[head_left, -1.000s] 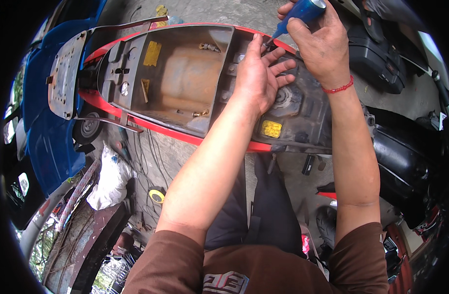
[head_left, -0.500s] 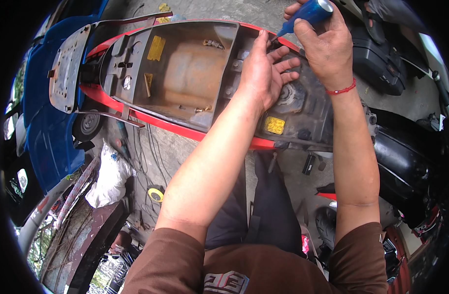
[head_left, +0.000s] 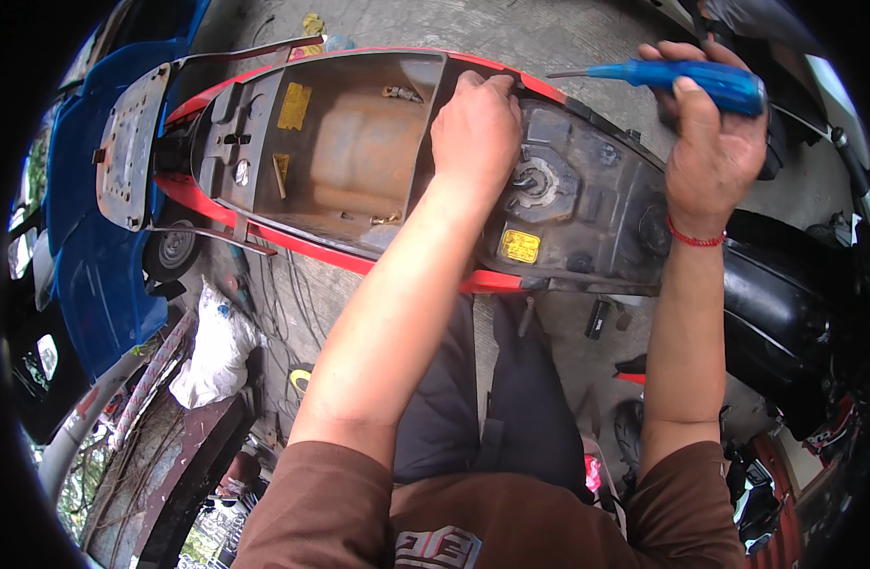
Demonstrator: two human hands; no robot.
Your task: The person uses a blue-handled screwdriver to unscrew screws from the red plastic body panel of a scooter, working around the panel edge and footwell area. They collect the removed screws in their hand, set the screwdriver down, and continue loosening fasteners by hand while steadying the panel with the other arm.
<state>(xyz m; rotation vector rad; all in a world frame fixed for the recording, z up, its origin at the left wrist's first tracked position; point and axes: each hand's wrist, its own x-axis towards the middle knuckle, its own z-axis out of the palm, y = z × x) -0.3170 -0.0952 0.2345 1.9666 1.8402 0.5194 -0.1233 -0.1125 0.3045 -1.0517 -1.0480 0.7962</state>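
In front of me lies a red scooter body with its seat opening uncovered. My right hand (head_left: 715, 142) holds a screwdriver (head_left: 715, 83) by its blue handle, lifted over the body's far right side, its thin metal shaft pointing left and touching nothing. My left hand (head_left: 478, 128) is closed, with bent fingertips down at the far edge between the storage compartment (head_left: 364, 128) and the black fuel tank cover (head_left: 596, 213). Whatever those fingers pinch is hidden. A round fuel cap area (head_left: 541, 185) lies right of my left wrist. Yellow labels (head_left: 520, 247) mark the cover and compartment.
A rusty metal rack (head_left: 131, 142) projects at the body's left end, beside a blue vehicle panel (head_left: 93, 247). A white bag (head_left: 214, 351) lies at the lower left near cables on the concrete. A black motorcycle part (head_left: 777, 294) stands at the right.
The screwdriver has been drawn away from the body, up and to the right, and swung nearly level. My left hand turned from open, palm up, to closed with its fingertips down.
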